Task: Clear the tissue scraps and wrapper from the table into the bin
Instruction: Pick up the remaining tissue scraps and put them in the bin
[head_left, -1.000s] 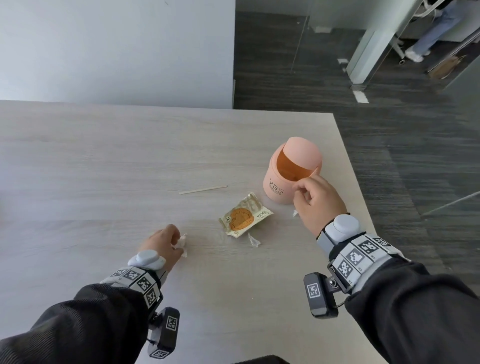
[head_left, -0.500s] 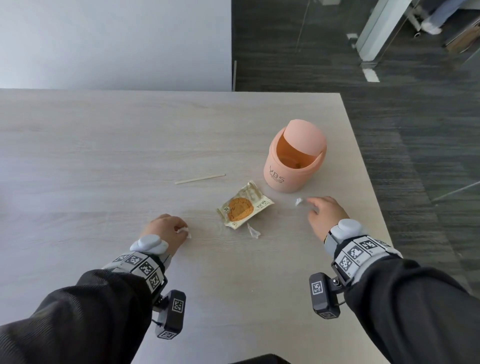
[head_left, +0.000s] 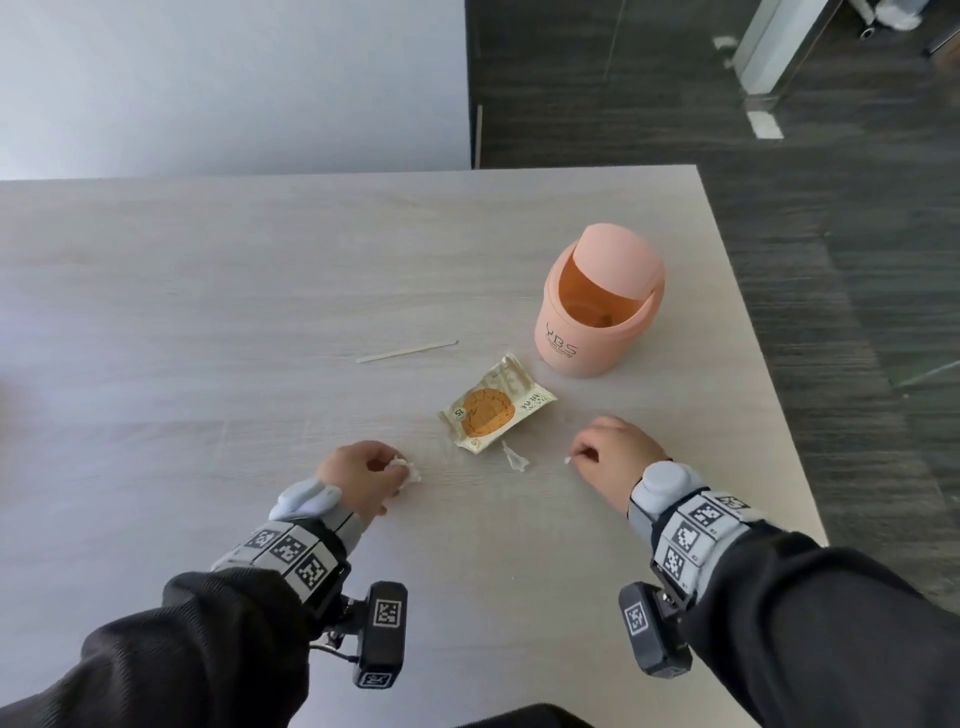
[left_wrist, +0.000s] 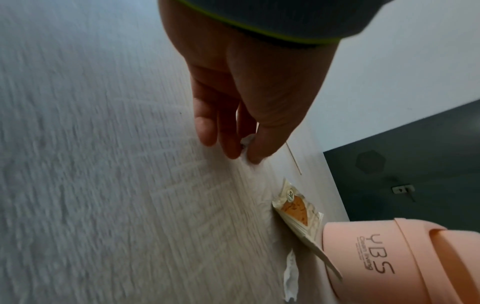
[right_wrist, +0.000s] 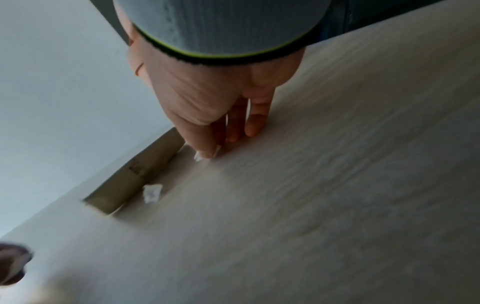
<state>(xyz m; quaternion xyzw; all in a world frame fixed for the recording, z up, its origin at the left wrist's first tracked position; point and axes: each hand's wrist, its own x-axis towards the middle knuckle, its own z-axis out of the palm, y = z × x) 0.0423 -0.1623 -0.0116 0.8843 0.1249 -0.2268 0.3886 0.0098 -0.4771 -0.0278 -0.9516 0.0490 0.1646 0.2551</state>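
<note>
The pink bin (head_left: 597, 306) stands upright on the bench (head_left: 208, 312), near its right edge, w/ the swing lid tipped back so the mouth is open. The inside looks orange; whether something lies at the bottom is hard to tell. The wrapper (head_left: 496, 402), w/ a round biscuit picture on it, lies flat just in front of the bin, apart from it. A thin wooden stick (head_left: 406, 351) lies to the left of the bin. A loose tissue scrap (head_left: 514, 458) lies in front of the wrapper, between the two hands.

The left hand (head_left: 363, 475) is in front-left of the wrapper, low on the bench; its fingers (left_wrist: 231, 131) and thumb pinch a small crumpled tissue piece (head_left: 408, 466). The right hand (head_left: 615, 452) is in front of the bin; its thumb and fingers (right_wrist: 255, 121) pinch a tiny white scrap (head_left: 568, 459) right at the bench surface.

Left of the bin the bench has much open surface up to the back edge. To the right of the bin the bench edge is close, then dark floor.

Both wrist views are blurred. In the right wrist view the wrapper shows only edge-on and the left hand is cut off at the corner.
</note>
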